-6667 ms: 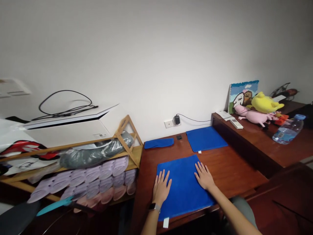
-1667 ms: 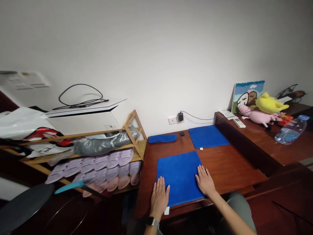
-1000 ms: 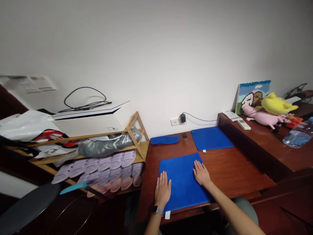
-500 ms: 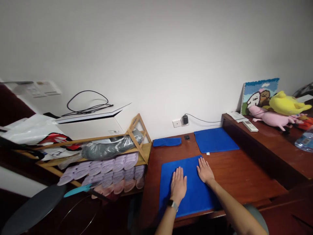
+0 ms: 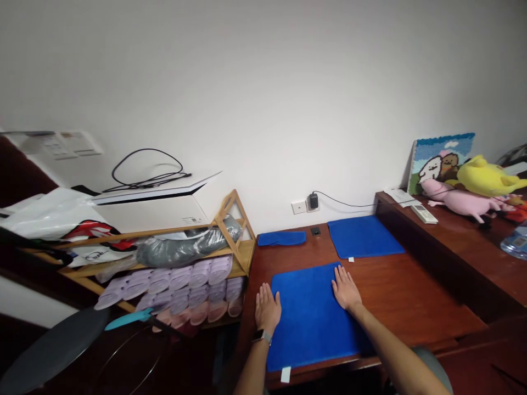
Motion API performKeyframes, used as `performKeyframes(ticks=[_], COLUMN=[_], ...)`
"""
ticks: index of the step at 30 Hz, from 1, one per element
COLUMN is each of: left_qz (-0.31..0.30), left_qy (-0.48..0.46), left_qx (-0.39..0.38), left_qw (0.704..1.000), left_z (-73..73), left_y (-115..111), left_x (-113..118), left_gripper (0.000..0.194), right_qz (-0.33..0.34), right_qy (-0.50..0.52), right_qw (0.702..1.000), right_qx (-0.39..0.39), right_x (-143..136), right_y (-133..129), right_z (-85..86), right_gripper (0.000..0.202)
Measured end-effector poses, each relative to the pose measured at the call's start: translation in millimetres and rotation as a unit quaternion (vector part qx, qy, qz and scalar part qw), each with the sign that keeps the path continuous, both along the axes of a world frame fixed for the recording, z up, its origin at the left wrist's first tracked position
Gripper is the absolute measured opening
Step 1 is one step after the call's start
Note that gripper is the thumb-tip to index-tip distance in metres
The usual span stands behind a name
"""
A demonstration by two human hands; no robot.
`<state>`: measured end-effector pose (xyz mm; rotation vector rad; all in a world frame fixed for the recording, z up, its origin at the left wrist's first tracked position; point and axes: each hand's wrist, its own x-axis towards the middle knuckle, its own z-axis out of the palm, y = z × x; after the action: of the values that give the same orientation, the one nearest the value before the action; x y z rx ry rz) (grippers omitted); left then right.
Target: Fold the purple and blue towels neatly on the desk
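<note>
A blue cloth [image 5: 313,315] lies spread flat on the brown wooden desk [image 5: 415,291], a white tag [image 5: 285,374] sticking out at its near left corner. My left hand [image 5: 267,310], with a watch on the wrist, is at the cloth's left edge, fingers stretched out and palm down. On the cloth's far right part rests my right hand [image 5: 346,289], flat with its fingers extended. Neither hand holds anything. Farther back lie a second flat blue cloth [image 5: 365,236] and a narrow folded blue cloth [image 5: 282,238].
A wooden rack [image 5: 242,249] with lilac slippers [image 5: 201,271] and a white box [image 5: 152,211] stands left of the desk. Behind, a black charger [image 5: 313,201] is plugged into the wall. On the raised right shelf are a remote [image 5: 424,214], plush toys [image 5: 461,202] and a bottle [image 5: 515,241].
My left hand has moved left across the cloth to its left edge. The near left tag now shows. My right hand has stayed in place.
</note>
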<state>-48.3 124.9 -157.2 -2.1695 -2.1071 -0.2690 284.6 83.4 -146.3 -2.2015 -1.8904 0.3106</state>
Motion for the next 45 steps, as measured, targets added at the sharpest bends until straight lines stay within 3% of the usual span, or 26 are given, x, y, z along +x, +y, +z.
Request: performKeyframes(ticks=[3,8,11,14,20,23,25,27,31,34,37,40,45], left_qz=[-0.025,-0.229,-0.262,-0.220,-0.071,-0.036,-0.029,-0.048,-0.153,-0.245,-0.285,-0.244,-0.136], left_qy=[-0.009,-0.050,-0.060,-0.049,-0.004,0.009,0.008,0.001,-0.029,-0.054,-0.065,-0.055,-0.014], left_qx=[0.031,0.012,-0.029,-0.034,-0.006,-0.010,-0.002,0.014,0.002,-0.032,-0.046,-0.038,-0.017], left_qw=[0.999,0.972,0.963,0.974,0.997,0.999,1.000,0.999,0.988,0.967,0.955,0.968,0.991], left_z=[7.4,16.4,14.5,8.9,3.4,6.3,10.7,16.5,26.0,24.4,16.3,8.7,4.4], left_y=[0.6,-5.8,-6.6,0.9,21.8,23.2,20.9,17.2,7.0,-0.8,-3.4,4.1,25.4], left_x=[33.9,142.9,174.5,154.7,43.7,11.2,10.0,26.2,98.1,154.2,177.3,155.7,61.9], left_gripper=[0.065,0.060,0.060,0.060,0.062,0.061,0.061,0.061,0.061,0.062,0.062,0.063,0.066], right_qz=[0.000,-0.001,0.000,-0.001,-0.003,-0.002,0.001,0.004,0.002,0.005,0.007,0.005,0.003], right_qy=[0.005,0.006,0.000,-0.001,0.004,0.002,0.002,0.002,-0.004,0.000,0.000,0.000,0.007], right_qw=[1.000,1.000,1.000,1.000,1.000,1.000,1.000,1.000,1.000,1.000,1.000,1.000,1.000], right_qx=[0.004,0.002,-0.002,-0.010,-0.019,-0.020,-0.020,-0.020,-0.025,-0.021,-0.018,-0.018,-0.019], right_x=[-0.1,0.4,0.3,-0.2,-1.8,-2.6,-2.9,-3.0,-3.0,-2.8,-2.4,-2.1,-1.8], right_y=[1.4,3.4,3.5,3.2,0.6,-0.8,-1.2,-1.4,-1.4,-1.1,-0.5,-0.1,-0.7], right_z=[-1.8,-1.4,1.1,4.5,11.5,13.3,14.0,14.7,16.3,16.9,16.9,17.3,18.2], right_gripper=[0.072,0.071,0.071,0.071,0.071,0.071,0.072,0.072,0.071,0.071,0.070,0.071,0.072])
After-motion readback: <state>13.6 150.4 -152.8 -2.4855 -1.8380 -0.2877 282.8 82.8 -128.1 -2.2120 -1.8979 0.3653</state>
